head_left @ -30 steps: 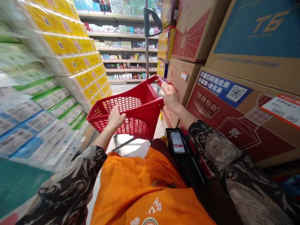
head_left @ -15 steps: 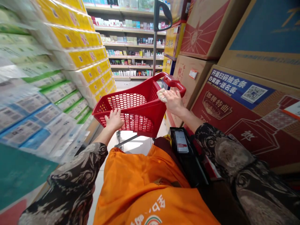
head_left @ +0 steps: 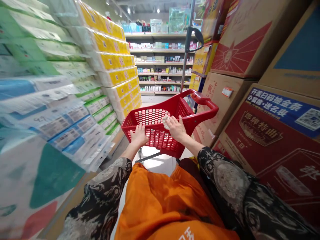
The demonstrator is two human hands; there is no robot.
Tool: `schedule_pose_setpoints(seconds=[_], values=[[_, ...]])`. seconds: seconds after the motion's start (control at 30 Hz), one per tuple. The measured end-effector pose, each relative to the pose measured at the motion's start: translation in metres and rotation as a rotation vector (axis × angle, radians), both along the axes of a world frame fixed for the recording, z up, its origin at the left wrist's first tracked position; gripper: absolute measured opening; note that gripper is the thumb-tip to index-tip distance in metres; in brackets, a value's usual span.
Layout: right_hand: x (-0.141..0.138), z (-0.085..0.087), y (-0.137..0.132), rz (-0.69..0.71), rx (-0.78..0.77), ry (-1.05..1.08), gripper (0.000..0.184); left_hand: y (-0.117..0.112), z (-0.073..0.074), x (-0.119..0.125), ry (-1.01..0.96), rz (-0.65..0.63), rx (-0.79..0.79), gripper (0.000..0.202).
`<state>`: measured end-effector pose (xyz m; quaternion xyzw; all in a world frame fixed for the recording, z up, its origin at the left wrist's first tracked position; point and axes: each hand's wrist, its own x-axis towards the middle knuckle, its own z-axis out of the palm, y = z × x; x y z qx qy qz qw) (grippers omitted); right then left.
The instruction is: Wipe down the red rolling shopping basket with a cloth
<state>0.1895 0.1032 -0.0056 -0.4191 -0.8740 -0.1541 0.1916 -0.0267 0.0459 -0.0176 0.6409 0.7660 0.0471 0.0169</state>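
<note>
Head view: half-open right hand (head_left: 177, 129) holds whitish cloth (head_left: 165, 122) against red shopping cart (head_left: 157, 127), seemingly wiping; spread, empty left hand (head_left: 139, 136) touches it; next stroke needs even pressure.

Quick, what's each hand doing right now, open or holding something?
Left hand: open, at the rim of the red shopping cart.
Right hand: holding a crumpled pale cloth by that rim.

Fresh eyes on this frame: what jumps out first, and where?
Likely the red perforated plastic shopping cart mid-frame, with the left hand and the right hand, holding a crumpled off-white cloth, at its near rim. Then the bright orange fabric garment below, and yellow-and-white plastic-wrapped packs stacked upper left.
</note>
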Motion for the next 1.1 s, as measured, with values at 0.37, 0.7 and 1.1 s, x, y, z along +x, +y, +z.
schedule_pose_setpoints(seconds=[0.37, 0.7, 1.1], values=[[-0.081, -0.028, 0.009, 0.2, 0.093, -0.032, 0.039, -0.008, -0.012, -0.025, -0.108, -0.005, 0.072, 0.068], [-0.166, -0.071, 0.016, 0.639, 0.228, -0.039, 0.038, -0.055, -0.058, -0.08, -0.143, 0.324, -0.064, 0.075], [-0.176, -0.093, 0.006, 0.655, 0.14, -0.004, 0.041, -0.055, -0.07, -0.069, -0.044, 0.277, -0.043, 0.074]])
